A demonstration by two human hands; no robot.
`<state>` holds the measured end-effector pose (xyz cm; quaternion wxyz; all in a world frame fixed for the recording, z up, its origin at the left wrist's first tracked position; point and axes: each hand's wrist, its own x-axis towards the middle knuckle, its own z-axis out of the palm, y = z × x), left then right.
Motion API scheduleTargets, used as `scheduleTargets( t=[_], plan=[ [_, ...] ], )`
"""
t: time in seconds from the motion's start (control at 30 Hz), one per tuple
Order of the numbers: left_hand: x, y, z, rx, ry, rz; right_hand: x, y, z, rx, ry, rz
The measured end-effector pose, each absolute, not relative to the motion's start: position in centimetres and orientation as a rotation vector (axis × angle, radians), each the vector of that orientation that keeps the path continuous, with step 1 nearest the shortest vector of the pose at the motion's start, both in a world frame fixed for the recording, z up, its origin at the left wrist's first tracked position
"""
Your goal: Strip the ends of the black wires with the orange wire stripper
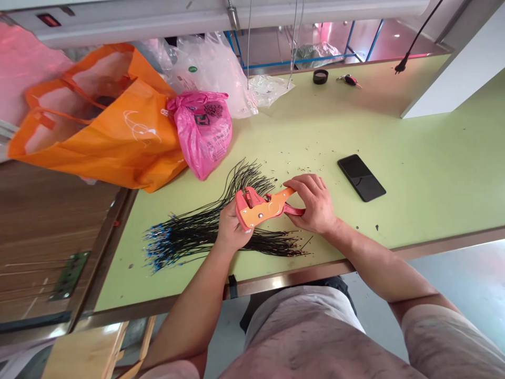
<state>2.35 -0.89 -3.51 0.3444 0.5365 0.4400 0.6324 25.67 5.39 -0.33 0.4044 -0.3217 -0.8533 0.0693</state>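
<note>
My right hand (313, 205) is wrapped round the handles of an orange and red wire stripper (268, 209), whose jaws point left. My left hand (233, 229) is closed right behind the stripper's head. That head hides most of its fingers, so what they hold cannot be made out. Under and around my left hand lie many thin black wires (197, 238) in a spread bundle. Blue terminals (158, 247) cap their left ends. Some right ends (292, 245) show bare copper, while other wires (248, 176) fan out towards the back.
A black phone (362, 178) lies on the green tabletop (426, 179) to the right. Small black scraps (303, 169) are scattered behind my hands. An orange bag (138, 126) and a knotted pink plastic bag (204, 134) stand at the back left. Keys (350, 80) and a black cap (320, 77) lie farther back.
</note>
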Motion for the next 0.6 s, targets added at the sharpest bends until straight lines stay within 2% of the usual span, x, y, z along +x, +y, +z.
scheduleTargets(
  t=[0.3, 0.6],
  plan=[
    [2.3, -1.0, -0.9, 1.723, 1.367, 1.480, 25.7, 5.4, -0.2, -0.782, -2.126, 0.135],
    [3.3, -1.0, -1.5, 1.437, 1.317, 1.598, 25.6, 5.4, 0.0, -0.760, -2.109, 0.129]
  ],
)
